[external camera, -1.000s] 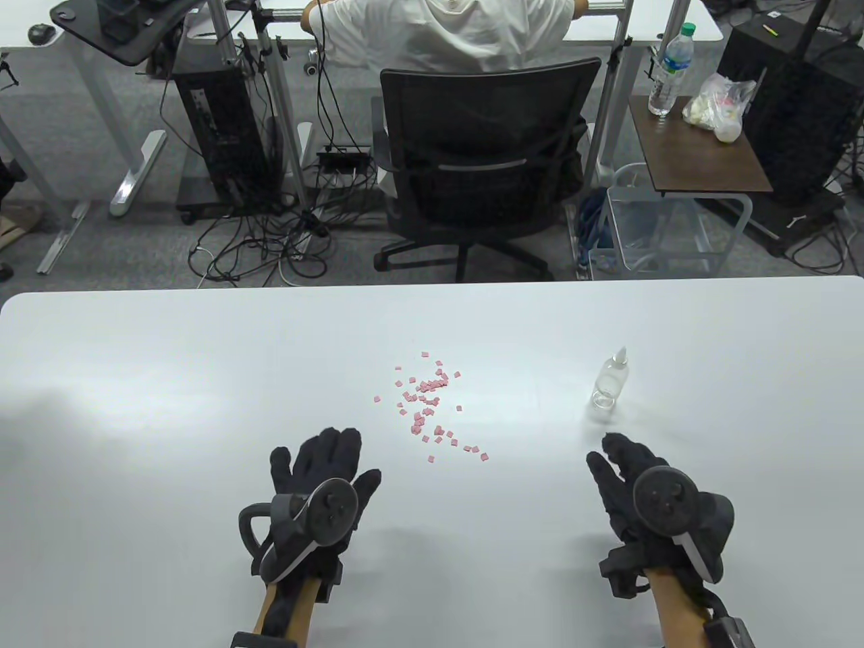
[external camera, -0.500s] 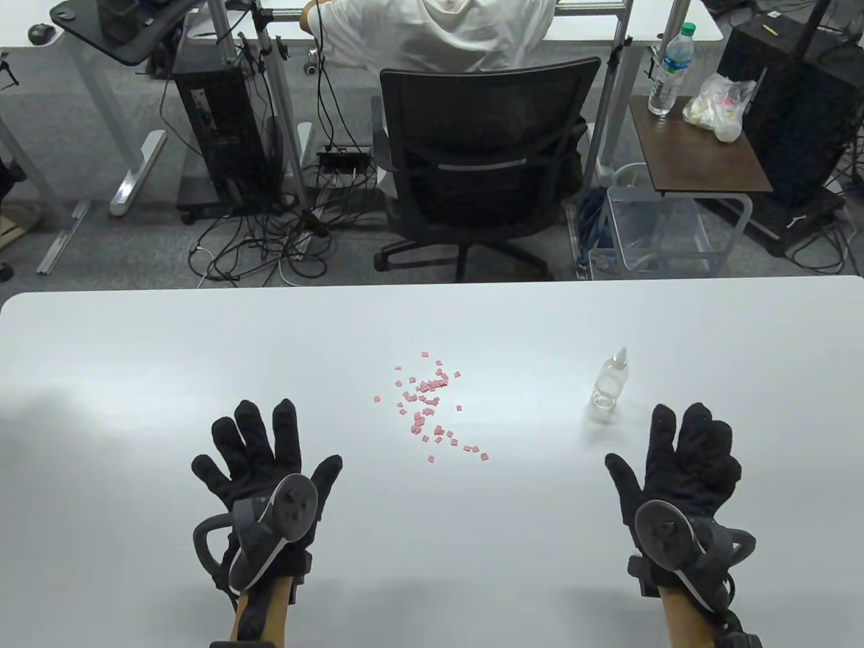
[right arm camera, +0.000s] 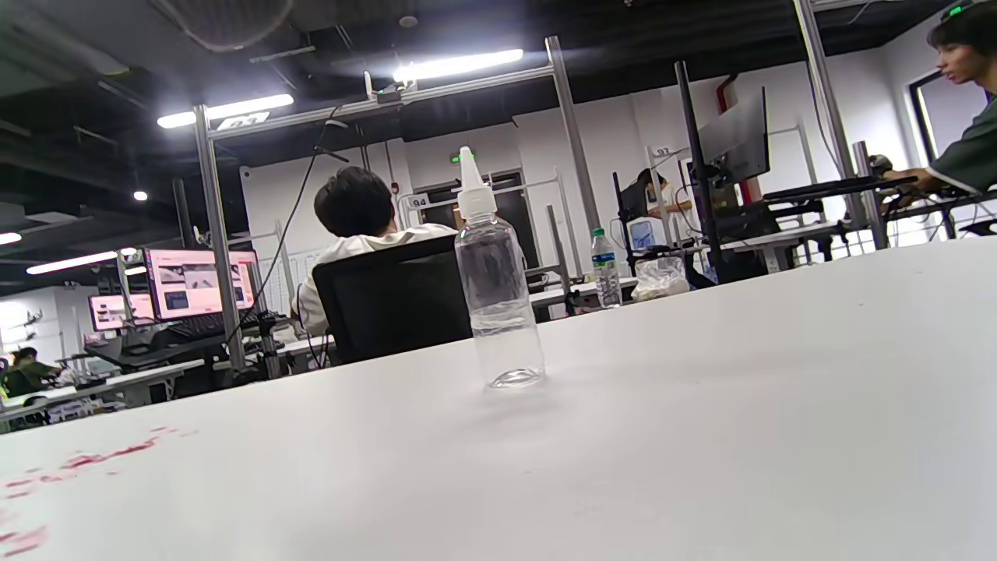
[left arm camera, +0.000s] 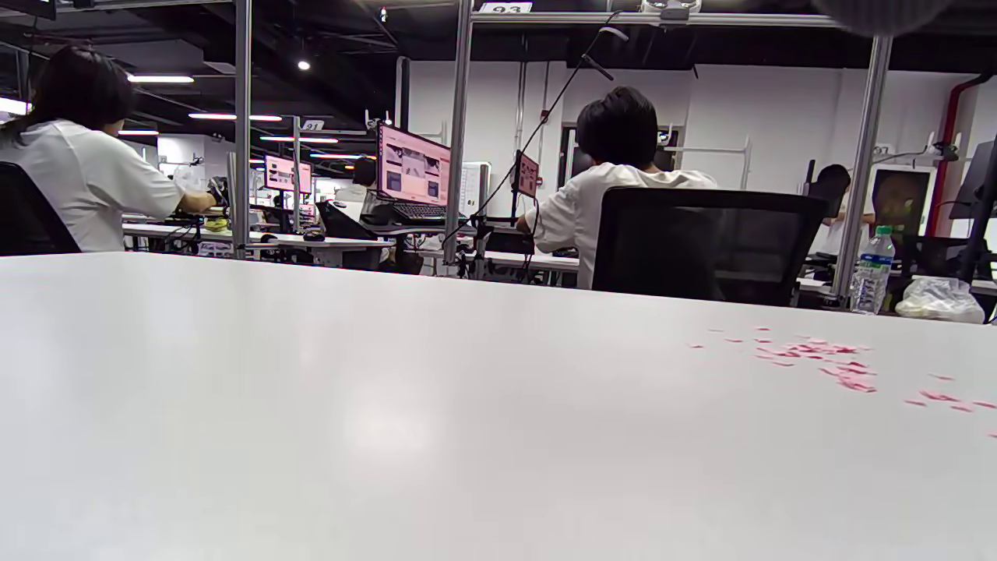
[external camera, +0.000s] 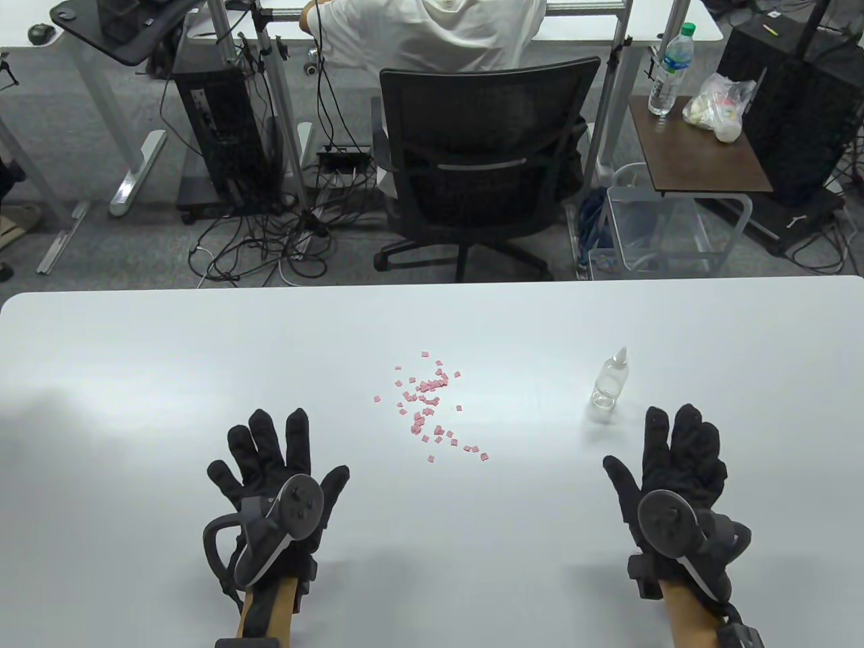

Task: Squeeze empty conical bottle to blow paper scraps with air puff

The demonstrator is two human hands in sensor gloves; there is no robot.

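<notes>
Both hands, left [external camera: 277, 472] and right [external camera: 678, 462], lie spread and holding nothing at lower frame; clear conical bottle [external camera: 609, 386] stands upright right of centre, pink paper scraps [external camera: 427, 403] mid-tabletop [external camera: 135, 378]

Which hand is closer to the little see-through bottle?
The right hand. It lies flat just in front of the bottle and a little to its right, not touching it. The left hand is far off, beyond the pink paper scraps.

We see an open-plan lab office: rows of desks with lit monitors [left arm camera: 413, 167], aluminium frame rigs [right arm camera: 572, 132], a computer tower [external camera: 223, 128], tangled floor cables [external camera: 263, 243] and seated workers [left arm camera: 623, 187].
</notes>
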